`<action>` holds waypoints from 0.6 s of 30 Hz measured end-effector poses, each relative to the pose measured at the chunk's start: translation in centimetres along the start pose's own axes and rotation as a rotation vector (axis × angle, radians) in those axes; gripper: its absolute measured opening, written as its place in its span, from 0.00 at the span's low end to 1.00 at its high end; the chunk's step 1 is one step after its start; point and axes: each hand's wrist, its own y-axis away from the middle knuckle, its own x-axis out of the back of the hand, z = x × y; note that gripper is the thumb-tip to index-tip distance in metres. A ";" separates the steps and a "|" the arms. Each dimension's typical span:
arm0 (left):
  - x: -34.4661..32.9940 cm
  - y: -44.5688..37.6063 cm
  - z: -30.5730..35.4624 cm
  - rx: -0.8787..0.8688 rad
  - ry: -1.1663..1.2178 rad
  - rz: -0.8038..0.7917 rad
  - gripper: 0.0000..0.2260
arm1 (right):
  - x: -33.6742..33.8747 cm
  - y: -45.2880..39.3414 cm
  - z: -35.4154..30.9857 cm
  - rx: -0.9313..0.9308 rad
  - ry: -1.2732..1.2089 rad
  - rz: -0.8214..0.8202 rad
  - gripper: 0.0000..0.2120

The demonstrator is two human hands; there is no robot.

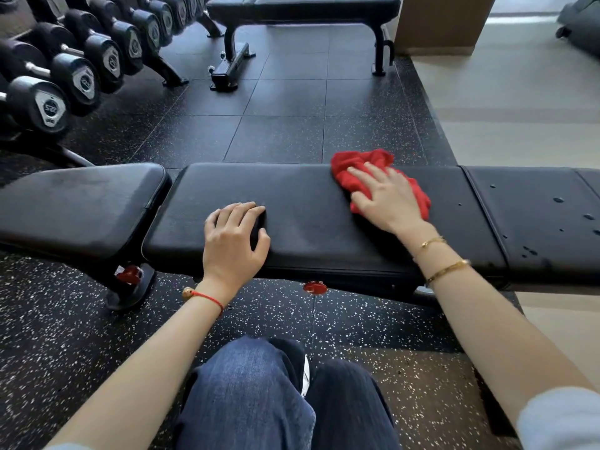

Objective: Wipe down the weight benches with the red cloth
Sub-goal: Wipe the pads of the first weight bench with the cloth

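The right hand (386,199) presses the red cloth (354,170) flat-fingered on the weight bench (308,196); the left hand (232,241) rests there, fingers curled, holding nothing. Dumbbells (81,73) and a second bench (302,8) stand beyond.

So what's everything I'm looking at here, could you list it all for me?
near weight bench: one, black, across the middle, water drops on its right pad
far weight bench: one, black, top centre
red cloth: one, red, on the near bench under the right hand
dumbbells: a row, black, on a rack at upper left
floor: dark speckled tiles, pale flooring at right
pillar: one, brown, top right
left hand: rests on the near bench, fingers bent, red string on the wrist
right hand: presses flat on the cloth, two gold bracelets on the wrist
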 end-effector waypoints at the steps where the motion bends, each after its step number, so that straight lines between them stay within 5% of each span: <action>1: 0.0 0.0 0.0 0.002 -0.001 0.002 0.19 | 0.2 -0.5 0.3 -0.062 -0.009 -0.010 0.26; 4: -0.2 0.0 -0.1 0.009 -0.004 0.008 0.19 | -0.1 -0.4 -1.7 -0.097 -0.011 0.001 0.26; 11: 0.1 0.0 0.1 0.011 0.012 0.016 0.19 | -1.2 6.9 -8.4 0.205 -0.059 -0.003 0.27; 18: 0.0 0.3 0.2 0.009 0.015 0.010 0.18 | -0.1 8.6 -0.7 0.075 -0.057 0.047 0.26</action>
